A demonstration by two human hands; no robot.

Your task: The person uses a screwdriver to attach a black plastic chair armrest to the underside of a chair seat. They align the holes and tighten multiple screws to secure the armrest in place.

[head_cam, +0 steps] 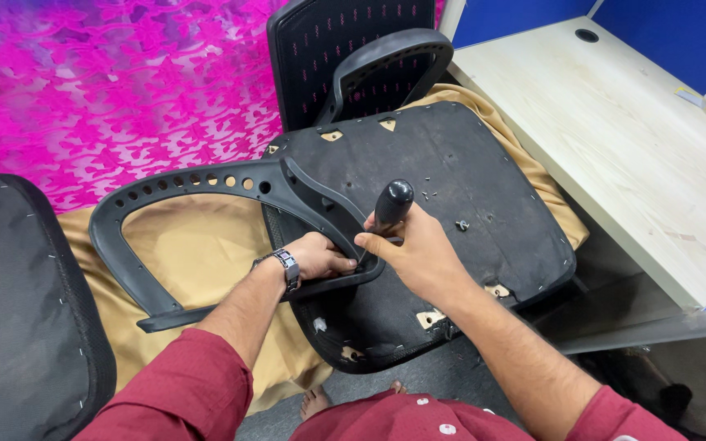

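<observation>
The screwdriver (389, 208) stands nearly upright over the middle of an upturned chair seat (451, 204), its black rounded handle sticking up out of the right hand (414, 253). That hand's fingers are wrapped tight round the lower handle; the tip is hidden behind the hands, so I cannot tell just what it meets. Just beside it, the left hand (316, 257) presses on the flat foot of a black armrest (206, 224), fingers curled over the bracket where it lies against the seat's underside. A metal wristwatch (286, 265) sits on that wrist.

The armrest is a curved loop with a row of small holes along its top, reaching out to the left over a tan cloth (189, 253) spread beneath the seat. A loose screw (462, 224) lies on the seat's dark underside, a little to the right of the hands. A second armrest (386, 69) rises at the seat's far edge, in front of a mesh chair back (320, 49). To the right stands a pale wooden desk (614, 139); to the left, another black seat pad (18, 310). Pink patterned carpet (124, 82) lies beyond.
</observation>
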